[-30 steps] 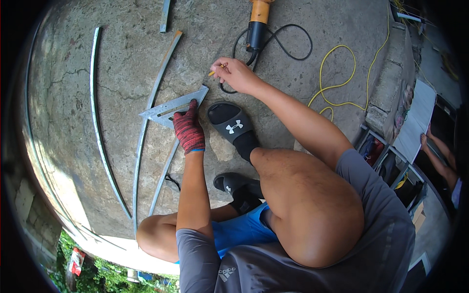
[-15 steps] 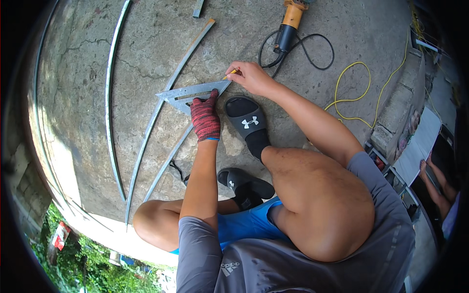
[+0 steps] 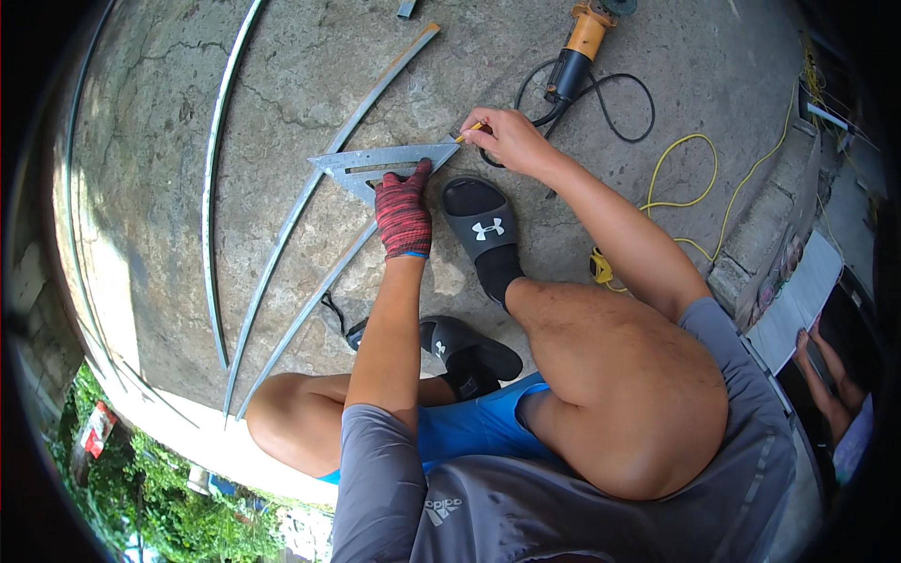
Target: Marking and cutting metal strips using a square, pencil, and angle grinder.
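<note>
My left hand (image 3: 404, 214), in a red-and-black knit glove, grips a triangular metal square (image 3: 380, 153) at its slot. The square lies across two thin metal bars, one middle bar (image 3: 287, 235) and one shorter bar (image 3: 319, 291) beneath my glove. My bare right hand (image 3: 514, 143) pinches a yellow pencil (image 3: 470, 131), its tip at the right corner of the square, beside the end of the shorter bar. A black slide sandal on my foot (image 3: 474, 211) is just below that corner.
An orange-and-black angle grinder (image 3: 587, 38) with black cord, a yellow cord (image 3: 704, 188) and tape measure (image 3: 601, 266) lie rightward on concrete (image 3: 150, 206). More long strips (image 3: 213, 188) lie left. At far right, another person's hands (image 3: 815, 338) touch a pale panel (image 3: 798, 291).
My right hand has brought the pencil to the square's corner. The square sits higher and more rightward in view as the camera has shifted. The tape measure now shows beside my right forearm.
</note>
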`<state>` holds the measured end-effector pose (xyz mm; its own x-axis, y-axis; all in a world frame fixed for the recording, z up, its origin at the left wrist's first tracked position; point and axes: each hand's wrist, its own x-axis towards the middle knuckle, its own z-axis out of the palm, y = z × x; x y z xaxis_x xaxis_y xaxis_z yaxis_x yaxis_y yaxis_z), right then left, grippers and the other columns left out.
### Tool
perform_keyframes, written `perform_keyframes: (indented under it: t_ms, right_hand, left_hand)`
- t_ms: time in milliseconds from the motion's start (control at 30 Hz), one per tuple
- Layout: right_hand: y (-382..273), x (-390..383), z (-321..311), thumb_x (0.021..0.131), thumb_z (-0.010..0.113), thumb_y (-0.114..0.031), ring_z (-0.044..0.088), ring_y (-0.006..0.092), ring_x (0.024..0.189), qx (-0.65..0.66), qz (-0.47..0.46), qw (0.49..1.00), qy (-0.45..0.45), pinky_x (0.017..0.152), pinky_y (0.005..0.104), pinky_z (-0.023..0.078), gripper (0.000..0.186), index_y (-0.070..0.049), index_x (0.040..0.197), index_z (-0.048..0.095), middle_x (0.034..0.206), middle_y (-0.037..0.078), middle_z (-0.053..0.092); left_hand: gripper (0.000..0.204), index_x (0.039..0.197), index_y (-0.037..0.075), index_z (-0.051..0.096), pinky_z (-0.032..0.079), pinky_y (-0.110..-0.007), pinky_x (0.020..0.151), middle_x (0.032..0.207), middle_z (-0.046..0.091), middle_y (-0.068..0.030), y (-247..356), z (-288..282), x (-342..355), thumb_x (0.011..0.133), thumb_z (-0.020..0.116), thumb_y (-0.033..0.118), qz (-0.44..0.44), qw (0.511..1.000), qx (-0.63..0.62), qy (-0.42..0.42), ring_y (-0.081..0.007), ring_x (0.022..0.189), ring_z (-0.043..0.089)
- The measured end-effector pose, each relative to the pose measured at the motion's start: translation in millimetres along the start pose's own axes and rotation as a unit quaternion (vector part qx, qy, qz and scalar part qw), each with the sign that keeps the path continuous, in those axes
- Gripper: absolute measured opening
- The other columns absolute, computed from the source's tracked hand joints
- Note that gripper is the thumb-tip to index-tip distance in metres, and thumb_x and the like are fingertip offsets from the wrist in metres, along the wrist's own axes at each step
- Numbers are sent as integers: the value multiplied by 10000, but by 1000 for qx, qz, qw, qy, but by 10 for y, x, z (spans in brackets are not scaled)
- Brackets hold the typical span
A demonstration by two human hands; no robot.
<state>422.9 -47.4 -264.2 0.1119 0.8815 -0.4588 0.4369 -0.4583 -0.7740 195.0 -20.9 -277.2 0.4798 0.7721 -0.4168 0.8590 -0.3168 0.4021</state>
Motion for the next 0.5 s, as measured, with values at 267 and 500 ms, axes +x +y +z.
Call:
perform_keyframes:
  t_ms: [267,500]
  right_hand:
    - [-109,62,55,931,664,-196,686,273,789,-16,-11,1000,-11,725,378,510,204,-15,1026,676,858,154,708]
    - [-2,4,-8,931,662,-192,689,261,795,14,1,1000,-8,728,368,510,195,-20,1019,683,868,154,713]
  left_hand:
    - [430,1263,275,667,502,-441,815,983,581,-160,-15,-8,2,889,607,72,-1,1000,-1,-3,-351,941,590]
    - [465,1274,282,657,508,-436,840,1007,585,-163,-4,-19,3,877,605,46,-11,1000,-2,-16,-348,964,595]
